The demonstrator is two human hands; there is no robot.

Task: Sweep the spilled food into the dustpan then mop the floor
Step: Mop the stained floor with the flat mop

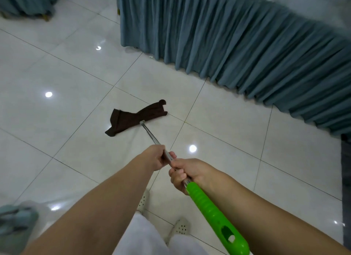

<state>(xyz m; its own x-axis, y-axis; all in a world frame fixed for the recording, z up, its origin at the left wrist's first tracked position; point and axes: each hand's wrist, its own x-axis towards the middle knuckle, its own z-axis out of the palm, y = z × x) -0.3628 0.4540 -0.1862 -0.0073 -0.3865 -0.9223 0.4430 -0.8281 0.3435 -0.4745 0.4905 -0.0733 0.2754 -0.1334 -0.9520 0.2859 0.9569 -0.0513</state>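
A mop with a dark brown cloth head [135, 117] lies flat on the glossy white tile floor [57, 110] in the middle of the view. Its metal pole [151, 136] runs back toward me and ends in a bright green grip [214, 215]. My left hand [159, 157] grips the metal pole further down. My right hand [183, 174] grips the pole just above the green grip. No spilled food and no dustpan are in view.
A table with a pleated blue skirt [237, 51] stretches along the right and back. Another blue-draped piece [26, 2] stands at the top left. A blue-grey object [15, 220] sits at the lower left. My white shoes [180, 228] are below the hands.
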